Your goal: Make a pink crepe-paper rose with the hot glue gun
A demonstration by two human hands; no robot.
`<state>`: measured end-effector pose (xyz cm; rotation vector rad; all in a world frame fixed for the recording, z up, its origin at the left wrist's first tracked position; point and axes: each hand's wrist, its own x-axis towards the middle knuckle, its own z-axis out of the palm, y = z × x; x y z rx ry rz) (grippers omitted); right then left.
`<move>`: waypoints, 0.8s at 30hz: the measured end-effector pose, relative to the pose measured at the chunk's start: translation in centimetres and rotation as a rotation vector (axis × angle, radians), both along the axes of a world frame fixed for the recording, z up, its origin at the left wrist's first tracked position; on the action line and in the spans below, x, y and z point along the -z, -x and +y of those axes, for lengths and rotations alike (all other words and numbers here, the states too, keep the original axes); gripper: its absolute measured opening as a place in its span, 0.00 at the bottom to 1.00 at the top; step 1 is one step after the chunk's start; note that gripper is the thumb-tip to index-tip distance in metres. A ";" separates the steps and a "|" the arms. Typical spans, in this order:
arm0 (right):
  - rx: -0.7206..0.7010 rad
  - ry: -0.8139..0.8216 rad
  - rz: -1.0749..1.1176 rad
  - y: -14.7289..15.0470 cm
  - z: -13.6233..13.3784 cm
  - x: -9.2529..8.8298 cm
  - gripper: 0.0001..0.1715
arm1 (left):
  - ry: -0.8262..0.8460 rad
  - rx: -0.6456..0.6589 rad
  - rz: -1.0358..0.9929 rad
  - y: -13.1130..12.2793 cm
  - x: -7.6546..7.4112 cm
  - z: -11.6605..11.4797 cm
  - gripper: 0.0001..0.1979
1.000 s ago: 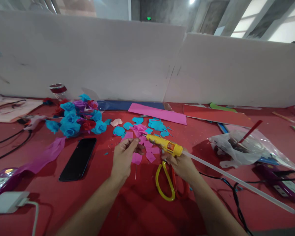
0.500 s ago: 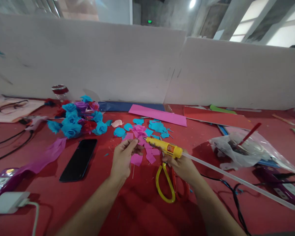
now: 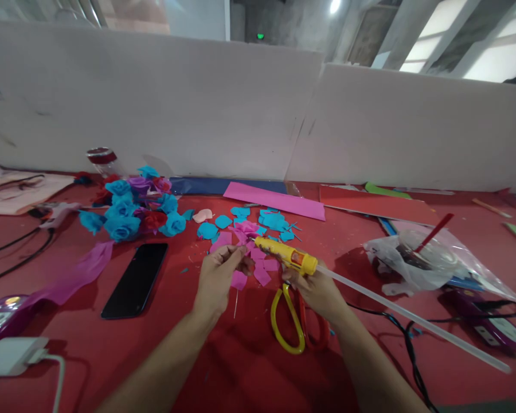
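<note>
My left hand (image 3: 218, 279) is closed in a pinch on a thin wire stem (image 3: 236, 304) that hangs down below the fingers. My right hand (image 3: 316, 289) grips a yellow glue gun (image 3: 286, 254) with a long clear glue stick (image 3: 413, 321) trailing out to the right. The gun's nozzle points at the fingertips of my left hand. Pink paper petals (image 3: 258, 268) and blue paper petals (image 3: 275, 221) lie scattered on the red table (image 3: 241, 367) just beyond both hands. Yellow and red scissors (image 3: 298, 321) lie under my right wrist.
A bunch of blue, red and purple paper roses (image 3: 133, 206) lies at left, a black phone (image 3: 135, 279) beside it. A pink sheet (image 3: 275, 199) and red sheet (image 3: 378, 203) lie by the white partition (image 3: 198, 109). A plastic bag with cup (image 3: 417, 255), power strips (image 3: 485, 327) and cables (image 3: 408, 350) sit at right.
The glue gun's nozzle has moved slightly closer to my left fingertips. The left hand keeps its pinch on the wire stem. Nothing else has shifted.
</note>
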<state>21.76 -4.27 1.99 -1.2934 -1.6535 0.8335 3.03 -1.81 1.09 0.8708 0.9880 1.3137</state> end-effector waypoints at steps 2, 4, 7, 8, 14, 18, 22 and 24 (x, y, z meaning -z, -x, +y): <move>0.000 0.005 0.006 0.0 -0.1 0.0 0.10 | 0.003 -0.003 -0.017 0.1 0.1 0.1 0.08; -0.016 -0.002 0.030 -0.2 -0.2 0.1 0.10 | 0.014 -0.019 -0.056 0.2 0.2 0.3 0.08; -0.015 -0.043 0.103 -0.6 -0.3 0.3 0.15 | 0.044 -0.042 -0.120 0.6 0.3 0.7 0.09; 0.011 -0.057 0.120 -0.9 -0.2 0.3 0.16 | 0.047 -0.044 -0.146 0.7 0.4 0.9 0.09; 0.352 -0.080 -0.276 -4.2 2.0 0.5 0.18 | -0.090 -0.027 -0.272 1.0 0.6 1.4 0.11; 0.477 0.063 -0.795 -7.2 3.5 2.3 0.16 | -0.129 -0.053 -0.244 1.2 0.6 1.5 0.13; 0.490 0.162 -0.898 -8.8 3.7 3.7 0.19 | -0.164 -0.080 -0.193 1.5 0.9 1.8 0.12; 0.502 0.180 -0.925 -8.8 3.4 3.4 0.21 | -0.179 -0.056 -0.181 1.6 1.2 1.9 0.11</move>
